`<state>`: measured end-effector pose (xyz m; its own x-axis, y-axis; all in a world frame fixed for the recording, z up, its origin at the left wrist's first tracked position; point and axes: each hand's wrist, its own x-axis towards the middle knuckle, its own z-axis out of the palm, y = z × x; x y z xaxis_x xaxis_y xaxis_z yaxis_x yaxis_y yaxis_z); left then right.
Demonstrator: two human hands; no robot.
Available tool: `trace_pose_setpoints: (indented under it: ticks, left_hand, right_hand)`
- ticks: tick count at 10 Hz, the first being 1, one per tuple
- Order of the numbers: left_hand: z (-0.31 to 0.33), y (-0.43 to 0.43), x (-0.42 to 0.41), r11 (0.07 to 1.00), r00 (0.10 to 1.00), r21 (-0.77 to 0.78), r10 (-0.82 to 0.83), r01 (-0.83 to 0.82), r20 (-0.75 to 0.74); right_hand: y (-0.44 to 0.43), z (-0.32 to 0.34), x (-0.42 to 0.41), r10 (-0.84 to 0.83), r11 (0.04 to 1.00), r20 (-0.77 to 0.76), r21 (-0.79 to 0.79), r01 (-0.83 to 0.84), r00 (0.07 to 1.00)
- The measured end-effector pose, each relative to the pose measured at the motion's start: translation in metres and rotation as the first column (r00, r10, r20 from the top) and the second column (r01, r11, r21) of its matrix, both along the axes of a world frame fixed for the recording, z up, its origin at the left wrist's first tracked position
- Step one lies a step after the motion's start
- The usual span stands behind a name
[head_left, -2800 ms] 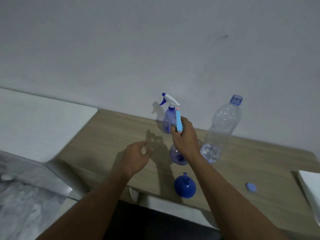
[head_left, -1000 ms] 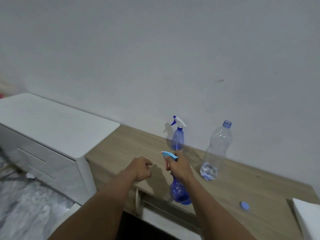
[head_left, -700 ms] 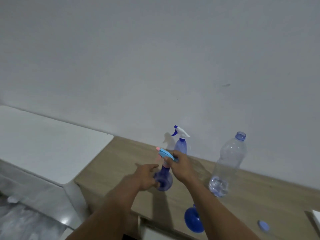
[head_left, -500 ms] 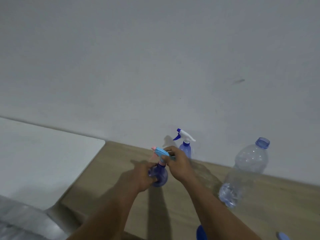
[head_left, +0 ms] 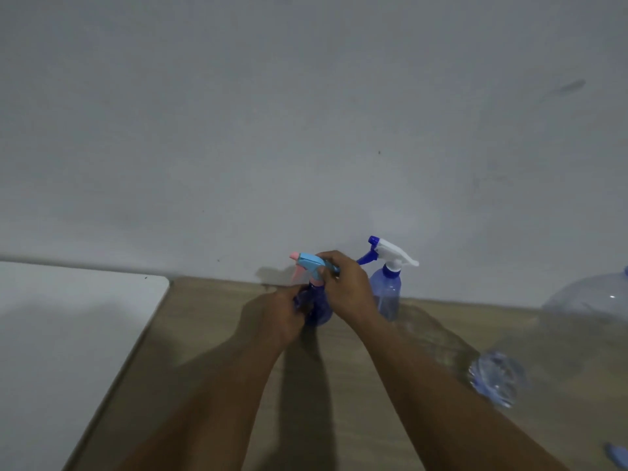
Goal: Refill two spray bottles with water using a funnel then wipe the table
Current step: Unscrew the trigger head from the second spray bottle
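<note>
A dark blue spray bottle [head_left: 319, 309] stands on the wooden table [head_left: 204, 334] near the wall. My left hand [head_left: 275, 317] grips its body. My right hand [head_left: 346, 287] grips its light blue and pink trigger head [head_left: 307, 261]. Just to the right stands a second blue spray bottle [head_left: 387, 294] with a white trigger head, untouched. A large clear water bottle [head_left: 571, 331] with a little water at its bottom stands at the far right, blurred and partly cut off by the frame edge. The funnel is out of view.
A white cabinet top [head_left: 68, 334] adjoins the table on the left. The grey wall runs right behind the bottles. A small blue bottle cap [head_left: 616, 452] lies at the lower right edge of the table.
The dark blue spray bottle moved from the table's front toward the wall beside the other sprayer. My left hand took hold of its body. The view tilted up, hiding the funnel.
</note>
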<state>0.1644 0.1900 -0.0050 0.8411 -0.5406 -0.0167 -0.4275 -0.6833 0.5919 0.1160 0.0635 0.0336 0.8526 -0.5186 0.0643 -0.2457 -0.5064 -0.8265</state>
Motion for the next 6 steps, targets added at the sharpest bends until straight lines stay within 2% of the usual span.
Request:
trace_pose_setpoints:
  ticks: [1, 2, 3, 4, 5, 6]
  left_hand:
    - [-0.001, 0.001, 0.007, 0.999, 0.999, 0.022, -0.032, 0.032, 0.036]
    - [0.000, 0.000, 0.013, 0.999, 1.000, -0.036, -0.012, 0.013, 0.012]
    - [0.003, 0.002, 0.008, 0.998, 0.996, -0.024, 0.065, -0.064, 0.061]
    - [0.000, -0.003, -0.013, 0.954, 0.977, -0.210, 0.214, -0.213, -0.016]
    - [-0.005, -0.016, -0.043, 0.953, 0.985, -0.254, 0.146, -0.164, -0.087]
    - [-0.009, -0.052, -0.059, 0.957, 0.993, -0.287, -0.004, -0.030, -0.115]
  right_hand:
    - [0.001, -0.002, 0.009, -0.002, 1.000, -0.002, -0.029, 0.002, 1.000]
    - [0.003, 0.002, 0.012, -0.005, 0.998, -0.046, -0.061, 0.002, 0.999]
    - [0.003, 0.010, 0.005, 0.030, 0.987, -0.105, -0.152, -0.045, 0.994]
    - [0.000, 0.026, -0.011, 0.049, 0.951, -0.094, -0.299, -0.075, 0.994]
    - [-0.005, 0.046, -0.030, 0.005, 0.919, 0.078, -0.393, 0.026, 0.997]
    - [-0.020, 0.057, -0.045, -0.107, 0.841, 0.171, -0.509, 0.181, 0.979]
